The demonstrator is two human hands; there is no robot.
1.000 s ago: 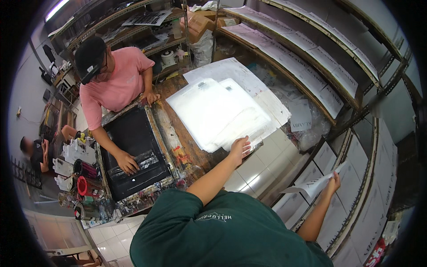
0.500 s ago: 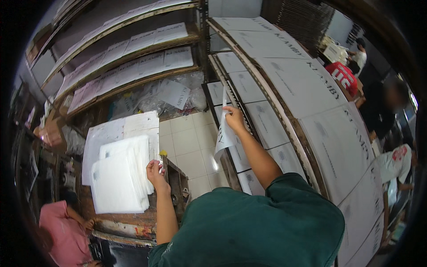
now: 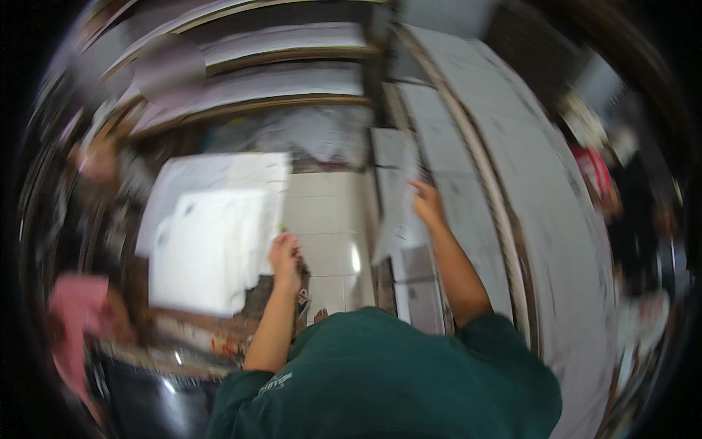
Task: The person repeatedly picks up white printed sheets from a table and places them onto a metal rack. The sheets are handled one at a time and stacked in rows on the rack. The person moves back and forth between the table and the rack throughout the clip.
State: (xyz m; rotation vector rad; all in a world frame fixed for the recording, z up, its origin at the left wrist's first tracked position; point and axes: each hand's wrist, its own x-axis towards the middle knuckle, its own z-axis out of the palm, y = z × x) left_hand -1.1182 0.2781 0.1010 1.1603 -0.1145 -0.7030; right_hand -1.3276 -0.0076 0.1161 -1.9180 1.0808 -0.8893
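Motion blurs the picture. My right hand point(image 3: 428, 205) is closed on the upper edge of a thin white printed sheet point(image 3: 393, 228). This sheet hangs down over the lower rack level, where pale printed sheets point(image 3: 425, 301) lie in rows. My left hand point(image 3: 286, 254) is beside the right edge of a stack of white sheets point(image 3: 208, 252), with its fingers curled in. Whether anything is in those fingers is hidden by the blur. Beneath the stack lies a larger, pale flat board or sheet point(image 3: 256, 168).
A long upper shelf at right point(image 3: 526, 190) is covered with printed sheets. Shelves at the back point(image 3: 292, 55) hold more. Tiled floor point(image 3: 322, 212) lies between the table and the right rack. People are at the lower left point(image 3: 77, 314) and far right point(image 3: 635, 212).
The view has swung, shifting table and shelves rightward and blurring them. My right hand still grips the hanging sheet. My left hand stays beside the stack, its fingers more curled.
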